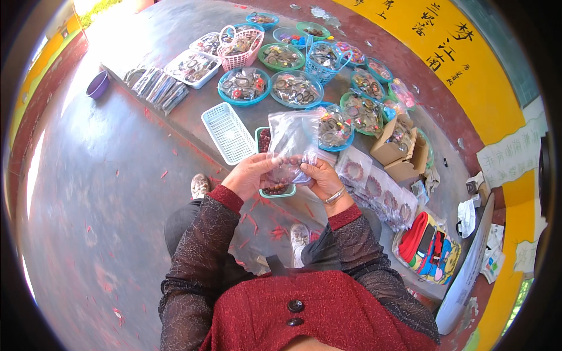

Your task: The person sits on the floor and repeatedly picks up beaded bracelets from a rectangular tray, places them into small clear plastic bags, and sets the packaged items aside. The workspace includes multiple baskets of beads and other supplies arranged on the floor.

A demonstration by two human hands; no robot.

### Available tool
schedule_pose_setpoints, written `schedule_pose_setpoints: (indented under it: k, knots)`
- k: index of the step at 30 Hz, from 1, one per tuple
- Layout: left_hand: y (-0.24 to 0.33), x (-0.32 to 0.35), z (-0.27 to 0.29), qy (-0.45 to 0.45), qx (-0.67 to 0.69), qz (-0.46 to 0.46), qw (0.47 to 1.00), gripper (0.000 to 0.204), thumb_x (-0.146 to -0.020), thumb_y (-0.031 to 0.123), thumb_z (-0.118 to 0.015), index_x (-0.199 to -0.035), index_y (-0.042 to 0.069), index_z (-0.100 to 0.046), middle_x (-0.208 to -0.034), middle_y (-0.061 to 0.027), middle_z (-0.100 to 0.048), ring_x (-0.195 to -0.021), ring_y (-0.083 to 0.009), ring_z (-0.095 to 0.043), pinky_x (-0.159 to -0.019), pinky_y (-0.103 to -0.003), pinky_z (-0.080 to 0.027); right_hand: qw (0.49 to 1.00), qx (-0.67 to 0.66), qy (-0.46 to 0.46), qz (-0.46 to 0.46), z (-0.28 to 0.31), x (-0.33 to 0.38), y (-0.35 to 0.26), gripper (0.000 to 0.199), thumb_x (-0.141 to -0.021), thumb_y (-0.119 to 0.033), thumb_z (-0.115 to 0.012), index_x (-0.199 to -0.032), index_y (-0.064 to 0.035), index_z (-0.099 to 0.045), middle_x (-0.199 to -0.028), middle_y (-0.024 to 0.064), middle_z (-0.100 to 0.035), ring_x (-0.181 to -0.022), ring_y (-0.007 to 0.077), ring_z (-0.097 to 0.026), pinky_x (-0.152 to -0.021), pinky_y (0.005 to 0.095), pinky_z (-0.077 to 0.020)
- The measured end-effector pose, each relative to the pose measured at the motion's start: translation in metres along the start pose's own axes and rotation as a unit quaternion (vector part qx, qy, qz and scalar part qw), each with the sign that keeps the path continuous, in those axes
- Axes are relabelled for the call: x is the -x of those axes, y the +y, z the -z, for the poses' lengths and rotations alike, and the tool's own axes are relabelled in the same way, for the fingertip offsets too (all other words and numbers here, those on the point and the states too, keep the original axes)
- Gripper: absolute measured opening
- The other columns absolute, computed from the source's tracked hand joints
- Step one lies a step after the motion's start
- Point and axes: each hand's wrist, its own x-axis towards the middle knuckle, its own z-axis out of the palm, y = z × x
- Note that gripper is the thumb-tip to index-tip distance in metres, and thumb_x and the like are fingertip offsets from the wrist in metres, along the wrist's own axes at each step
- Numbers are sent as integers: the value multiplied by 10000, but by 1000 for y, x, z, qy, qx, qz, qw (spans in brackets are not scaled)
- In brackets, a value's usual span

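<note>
Between my two hands is a clear plastic bag point(294, 137), its upper part standing above my fingers. Inside or behind its lower part shows a dark reddish bead bracelet point(291, 160); which of the two I cannot tell. My left hand point(252, 174) pinches the bag's left side, and my right hand point(323, 180), below which a metal watch or bangle point(335, 195) circles the wrist, grips the right side. Beneath the bag lies a green-rimmed basket point(279, 193) with dark red beads point(264, 139), partly hidden by my hands.
An empty white basket point(228, 133) lies left of the beads. Farther off stand several bowls point(244, 86) and baskets point(241, 50) of small goods. Bagged bracelets point(374, 187) lie in rows at the right, near cardboard boxes point(404, 167) and colourful cloth point(430, 248). A purple basin point(98, 85) stands far left.
</note>
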Motion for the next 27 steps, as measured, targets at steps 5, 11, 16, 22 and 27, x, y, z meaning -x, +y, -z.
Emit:
schedule_pose_setpoints:
  k: [5,11,16,22,27]
  knots:
    - [-14,-9,9,40,20,-17,999,237,-860,65,-524,-1077,-29,-523,-1011,-99,-607,-883,-194,-615,-790,-317,-500,999,4,28,-15,-1,0,0,294,-853,-114,-566,-1122,3,-544,-1005,95,-618,-859,170,-623,-659,269,-545]
    - [-18,-11,12,59,62,-9,996,237,-862,84,-508,-1069,-30,-514,-1025,-111,-598,-932,-207,-594,-817,-361,-481,999,11,32,-32,10,-4,9,286,-852,-82,-550,-1120,18,-538,-1019,102,-610,-884,187,-619,-761,311,-525]
    - [-39,-22,31,138,127,-34,982,206,-853,96,-501,-1015,-26,-538,-934,-87,-604,-833,-190,-600,-701,-317,-493,999,-7,16,-44,3,-6,10,278,-847,-43,-535,-1116,26,-538,-1026,100,-608,-903,188,-611,-810,322,-501]
    - [-21,-16,21,212,131,-107,963,271,-888,254,-494,-1006,13,-530,-842,-59,-605,-732,-163,-553,-683,-287,-453,999,-1,-23,39,-4,4,0,344,-841,-44,-549,-1178,8,-502,-1087,88,-589,-959,170,-587,-863,309,-464]
    - [-10,-9,-8,-12,159,-43,986,604,-885,486,-407,-1212,-22,-421,-1214,-153,-501,-1113,-265,-497,-925,-412,-407,992,-45,-59,104,-17,12,-7,452,-843,-29,-533,-1279,-35,-411,-1164,70,-543,-1018,166,-555,-899,294,-432]
